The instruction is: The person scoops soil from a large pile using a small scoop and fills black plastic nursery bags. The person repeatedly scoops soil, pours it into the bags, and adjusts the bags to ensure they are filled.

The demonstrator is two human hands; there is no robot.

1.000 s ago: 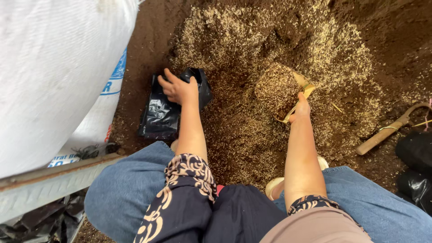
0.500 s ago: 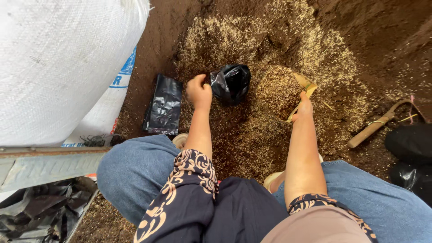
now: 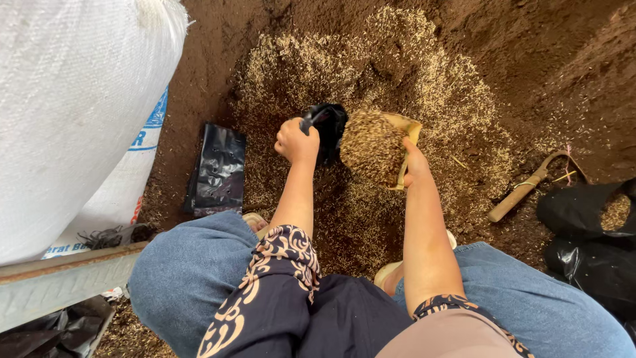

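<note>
Head view, looking straight down at someone squatting over a dirt floor. The left hand (image 3: 298, 140) is closed tight on the rim of a small black plastic bag (image 3: 326, 127), holding it open and more or less upright over the husk pile (image 3: 371, 86). The right hand (image 3: 412, 166) is wrapped around a yellowish scoop (image 3: 397, 142), which is heaped with a rounded load of tan husk mix (image 3: 371, 147) and sits right against the bag's mouth, touching or near enough.

What's changed: half a second back the scoop was still low in the pile off to the right with no heap showing on it, and the bag was held by itself, well apart from it. A second back the left hand was way over on the flat black bags at the left. Now bag and scoop have come together in the middle.

Moving outward, a flat stack of empty black bags (image 3: 217, 171) lies on the soil left of the left forearm. Further left, a big white woven sack (image 3: 73, 113) fills the whole corner, with blue print and a bit of red on the lower part. A grey metal rail (image 3: 59, 282) runs under it. Over on the right there's a wooden-handled tool (image 3: 523, 189) lying on the dirt, and beside it more black bags (image 3: 586, 232), one open with husk inside.
</note>
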